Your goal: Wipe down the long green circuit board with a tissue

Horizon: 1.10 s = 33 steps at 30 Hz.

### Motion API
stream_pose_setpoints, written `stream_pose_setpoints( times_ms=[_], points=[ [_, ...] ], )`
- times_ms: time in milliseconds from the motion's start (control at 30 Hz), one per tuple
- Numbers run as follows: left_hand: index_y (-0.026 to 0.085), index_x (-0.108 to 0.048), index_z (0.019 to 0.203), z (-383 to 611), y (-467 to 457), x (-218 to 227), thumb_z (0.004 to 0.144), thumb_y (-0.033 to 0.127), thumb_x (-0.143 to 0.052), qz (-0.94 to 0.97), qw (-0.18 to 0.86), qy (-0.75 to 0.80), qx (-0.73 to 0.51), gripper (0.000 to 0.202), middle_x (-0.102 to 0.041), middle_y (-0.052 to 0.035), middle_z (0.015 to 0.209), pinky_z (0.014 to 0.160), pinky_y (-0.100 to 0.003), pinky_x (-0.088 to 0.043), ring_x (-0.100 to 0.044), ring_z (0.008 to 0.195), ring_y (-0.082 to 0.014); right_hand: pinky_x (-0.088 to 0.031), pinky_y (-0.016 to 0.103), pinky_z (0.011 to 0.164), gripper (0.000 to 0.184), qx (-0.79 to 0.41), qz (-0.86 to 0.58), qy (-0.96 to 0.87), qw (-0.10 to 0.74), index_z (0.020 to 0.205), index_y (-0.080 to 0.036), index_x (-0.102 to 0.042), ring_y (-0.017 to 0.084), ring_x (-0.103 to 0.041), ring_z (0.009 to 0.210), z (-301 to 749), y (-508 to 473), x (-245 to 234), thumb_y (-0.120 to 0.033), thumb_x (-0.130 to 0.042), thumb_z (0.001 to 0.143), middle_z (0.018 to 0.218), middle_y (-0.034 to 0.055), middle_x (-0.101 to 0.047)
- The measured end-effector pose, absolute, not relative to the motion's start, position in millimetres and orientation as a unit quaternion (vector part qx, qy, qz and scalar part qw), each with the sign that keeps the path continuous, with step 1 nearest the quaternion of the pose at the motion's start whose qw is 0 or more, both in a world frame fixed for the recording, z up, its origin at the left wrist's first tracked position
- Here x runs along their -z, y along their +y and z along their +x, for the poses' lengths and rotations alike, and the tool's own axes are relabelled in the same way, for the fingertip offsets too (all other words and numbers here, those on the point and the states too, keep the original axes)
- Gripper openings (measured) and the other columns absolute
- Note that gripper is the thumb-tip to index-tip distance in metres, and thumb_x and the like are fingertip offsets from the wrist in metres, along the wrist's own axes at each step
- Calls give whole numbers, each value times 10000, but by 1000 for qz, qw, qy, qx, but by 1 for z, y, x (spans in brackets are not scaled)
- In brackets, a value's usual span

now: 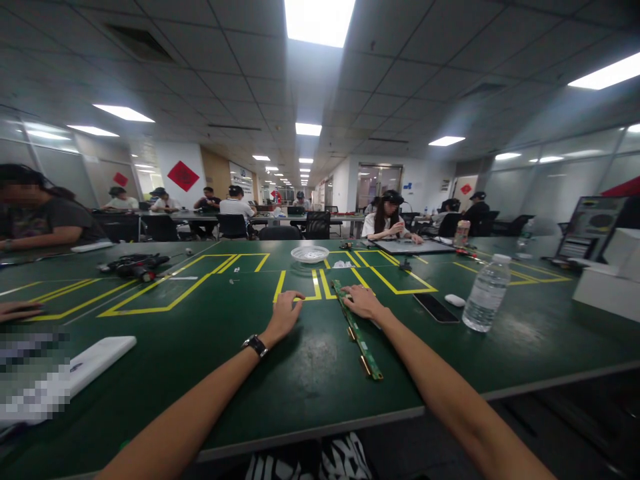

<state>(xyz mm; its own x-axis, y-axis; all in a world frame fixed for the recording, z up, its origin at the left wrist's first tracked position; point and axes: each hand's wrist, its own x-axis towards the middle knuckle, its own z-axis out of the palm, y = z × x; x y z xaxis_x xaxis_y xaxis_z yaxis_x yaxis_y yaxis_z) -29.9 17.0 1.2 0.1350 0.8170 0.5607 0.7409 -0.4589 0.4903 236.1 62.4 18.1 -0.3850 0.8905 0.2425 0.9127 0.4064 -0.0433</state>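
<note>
A long, narrow green circuit board [358, 337] lies on the green table, slanting toward me, with copper-coloured tabs along its left side. My right hand [364, 302] is at its far end, fingers bent over the board's right edge and gripping it. Left of the board, my left hand [286, 315] is held low over the table, fingers loosely stretched and apart, with nothing in them. A dark-strapped watch [256, 345] is on that wrist. Beyond both hands sits a round white basket [310, 255].
Right of my right arm are a phone [435, 308], a small white case [455, 301] and a water bottle [487, 295]. White boxes [605, 283] stand far right. Black gear [135, 267] and a white slab [103, 353] lie left. Another person's hand [20, 310] rests at the left edge.
</note>
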Motion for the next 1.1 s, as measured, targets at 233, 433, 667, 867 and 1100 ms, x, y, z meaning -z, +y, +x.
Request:
stream_pose_setpoints(
  times_ms=[233,433,667,867,1100],
  points=[
    [184,-602,950,-26,17,6,856,261,-448,782,67,486,-384,197,-619,-73,998,887,-395,-397,-515,977,-229,-413,408,847,435,57,-616,-785,35,1149,-145,-589,311,-543,1049,200,42,-21,-427,-458,845,1158,198,-554],
    [163,-618,934,-19,9,0,854,264,-443,777,136,461,-406,217,-639,-83,958,860,-341,-410,-558,920,-212,-443,328,738,309,60,-597,-799,45,1047,-145,-641,274,-615,906,193,37,-27,-213,-462,806,1010,170,-638],
    [148,-603,948,-7,8,0,870,435,-439,653,416,435,-460,339,-656,-51,840,754,-263,-435,-594,816,-167,-407,281,773,263,71,-506,-853,107,978,-173,-648,231,-598,923,162,12,-33,-273,-431,869,967,123,-649],
    [152,-537,858,-15,20,4,798,421,-580,510,502,431,-550,279,-600,1,705,542,-189,-428,-557,586,-94,-375,269,878,372,41,-394,-903,168,1105,-206,-623,194,-554,1012,147,-4,-45,-404,-371,915,1064,81,-634],
    [162,-517,878,-17,23,1,841,330,-528,483,535,431,-543,172,-609,-4,662,394,-172,-391,-536,457,-84,-437,387,775,391,72,-690,-718,54,1052,-141,-658,315,-565,1007,228,44,-45,-401,-434,865,1076,188,-617]
  ],
)
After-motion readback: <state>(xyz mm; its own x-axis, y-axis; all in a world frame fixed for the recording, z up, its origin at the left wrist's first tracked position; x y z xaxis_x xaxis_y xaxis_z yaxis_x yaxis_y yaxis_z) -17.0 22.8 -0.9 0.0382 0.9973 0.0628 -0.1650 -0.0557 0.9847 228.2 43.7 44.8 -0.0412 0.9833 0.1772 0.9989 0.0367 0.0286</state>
